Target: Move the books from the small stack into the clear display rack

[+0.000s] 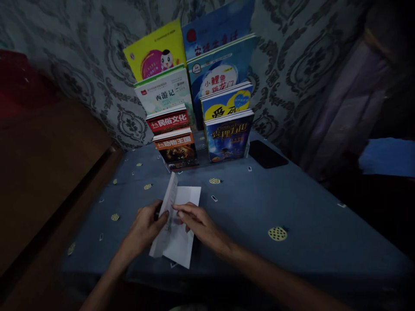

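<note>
A folded white sheet of paper [186, 242] with faint print stands partly opened near the table's front edge, its left flap raised and its right half lying flatter. My left hand [144, 224] is closed on the left flap, thumb on the inner face and fingers behind it, partly hidden. Over the right half reaches my right hand [201, 222]. Its index finger stretches to the inner side near the fold, the thumb lies apart just below, and the other fingers curl loosely. I see nothing gripped in it.
Children's books stand in two tiered columns on a rack at the back, among them a lion-cover book [178, 153] and a dark blue book [228, 136]. A black flat device [267, 154] lies right of them. The blue tablecloth [246, 207] has yellow fruit prints. Patterned wallpaper [301, 69] rises behind.
</note>
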Demonstrator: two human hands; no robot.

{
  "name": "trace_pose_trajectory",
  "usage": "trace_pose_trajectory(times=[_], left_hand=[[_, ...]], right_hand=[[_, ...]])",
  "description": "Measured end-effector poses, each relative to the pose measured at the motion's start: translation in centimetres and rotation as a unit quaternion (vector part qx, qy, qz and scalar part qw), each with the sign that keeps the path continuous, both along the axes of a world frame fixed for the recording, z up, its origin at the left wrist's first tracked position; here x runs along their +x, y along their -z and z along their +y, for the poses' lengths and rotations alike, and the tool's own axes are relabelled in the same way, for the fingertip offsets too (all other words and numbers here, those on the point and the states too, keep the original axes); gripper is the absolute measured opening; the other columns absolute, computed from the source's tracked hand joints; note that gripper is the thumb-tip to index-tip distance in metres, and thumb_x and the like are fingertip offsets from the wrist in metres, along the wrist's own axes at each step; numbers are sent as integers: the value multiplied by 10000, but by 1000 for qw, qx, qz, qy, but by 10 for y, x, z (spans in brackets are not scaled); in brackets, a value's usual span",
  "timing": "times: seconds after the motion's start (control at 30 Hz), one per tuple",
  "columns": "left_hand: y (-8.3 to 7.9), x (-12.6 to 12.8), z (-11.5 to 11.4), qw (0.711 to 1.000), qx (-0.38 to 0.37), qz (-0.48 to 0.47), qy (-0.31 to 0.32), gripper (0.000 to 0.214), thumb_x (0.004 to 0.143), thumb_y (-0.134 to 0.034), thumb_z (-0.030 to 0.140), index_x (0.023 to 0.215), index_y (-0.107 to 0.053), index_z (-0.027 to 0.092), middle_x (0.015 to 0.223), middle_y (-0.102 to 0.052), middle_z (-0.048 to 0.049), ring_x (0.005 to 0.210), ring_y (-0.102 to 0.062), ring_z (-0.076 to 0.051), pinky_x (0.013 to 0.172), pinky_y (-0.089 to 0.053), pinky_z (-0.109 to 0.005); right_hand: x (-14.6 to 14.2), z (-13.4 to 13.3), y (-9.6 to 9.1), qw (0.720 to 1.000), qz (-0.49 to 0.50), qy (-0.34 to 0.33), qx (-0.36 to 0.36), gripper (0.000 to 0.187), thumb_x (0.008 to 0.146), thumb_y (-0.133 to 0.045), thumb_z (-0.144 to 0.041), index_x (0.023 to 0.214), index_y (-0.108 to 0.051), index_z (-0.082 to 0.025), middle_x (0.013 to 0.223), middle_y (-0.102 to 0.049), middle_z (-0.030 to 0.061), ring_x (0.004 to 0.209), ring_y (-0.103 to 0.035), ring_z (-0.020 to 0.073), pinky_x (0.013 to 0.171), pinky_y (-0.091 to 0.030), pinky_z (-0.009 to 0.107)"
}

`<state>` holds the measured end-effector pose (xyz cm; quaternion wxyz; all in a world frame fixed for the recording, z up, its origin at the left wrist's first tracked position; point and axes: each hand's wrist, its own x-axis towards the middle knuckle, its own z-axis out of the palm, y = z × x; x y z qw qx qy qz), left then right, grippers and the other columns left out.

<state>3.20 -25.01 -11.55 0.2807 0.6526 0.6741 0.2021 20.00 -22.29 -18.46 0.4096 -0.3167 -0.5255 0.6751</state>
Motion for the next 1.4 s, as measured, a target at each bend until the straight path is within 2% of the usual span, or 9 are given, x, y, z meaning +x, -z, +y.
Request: trace_pose_trajectory(times=[0.23,0.37,0.47,0.67,0.87,1.0,1.1,1.2,1.4], left_hand=[[-4,-37,-1,967,-26,-224,-119,516,709,-688,581,959,-596,139,739,-653,-21,575,-599,-147,482,-454,-222],[-2,-31,-4,959,-26,-256,-120,510,700,-691,614,870,-601,142,690,-626,-6,538,-560,-119,469,-439,-208],[5,-21,-5,960,-36,-261,-99,487,717,-669,616,791,-610,139,670,-616,-9,548,-556,-121,476,-436,-208],[21,-10,-7,953,-101,-273,-82,471,728,-662,582,863,-654,131,573,-569,26,441,-480,-94,411,-375,-196],[23,-5,-11,938,-130,-316,-57,482,706,-704,544,938,-681,123,622,-605,13,519,-536,-104,498,-448,-209],[28,-6,-14,959,-96,-261,-48,535,723,-655,591,1001,-679,135,878,-699,-81,780,-653,-201,651,-534,-292],[38,-17,-11,990,26,-113,-84,515,777,-587,581,1059,-665,157,1071,-691,-125,976,-643,-269,821,-525,-389],[46,-31,-1,982,116,-58,-135,581,752,-583,630,1094,-645,164,1117,-684,-132,1048,-627,-296,901,-499,-422],[36,-32,9,936,123,-293,-152,695,794,-441,771,1015,-656,148,952,-717,-91,751,-674,-220,702,-567,-334]], right_hand=[[21,-2,20,988,-18,125,-94,388,735,-730,-483,989,-592,-225,794,-587,-2,679,-582,151,529,-477,242],[9,-6,12,977,52,-9,-207,581,718,-750,-540,1157,-567,-206,1028,-653,82,923,-652,233,684,-588,355],[-2,-7,1,964,108,-98,-224,584,740,-724,-574,1158,-600,-185,1090,-677,102,968,-662,231,765,-581,364],[-6,-7,-5,958,138,-100,-230,592,710,-754,-575,1126,-609,-180,1021,-714,82,874,-689,209,730,-566,334],[-7,-7,3,964,122,-75,-225,567,697,-759,-572,1082,-626,-178,989,-726,64,857,-692,200,742,-544,319],[-10,-5,16,963,131,0,-234,559,599,-843,-461,1047,-648,-188,974,-737,46,892,-687,217,802,-529,339],[-11,-4,25,957,142,28,-250,580,537,-866,-372,1047,-655,-193,981,-743,45,929,-685,240,852,-518,369],[-7,-1,22,968,151,-5,-200,544,612,-828,-390,1093,-660,-202,1081,-729,65,1018,-670,260,920,-496,412],[12,18,-32,992,79,-79,62,368,811,-682,-484,1064,-711,-219,1063,-720,41,1045,-645,234,1026,-428,417]])
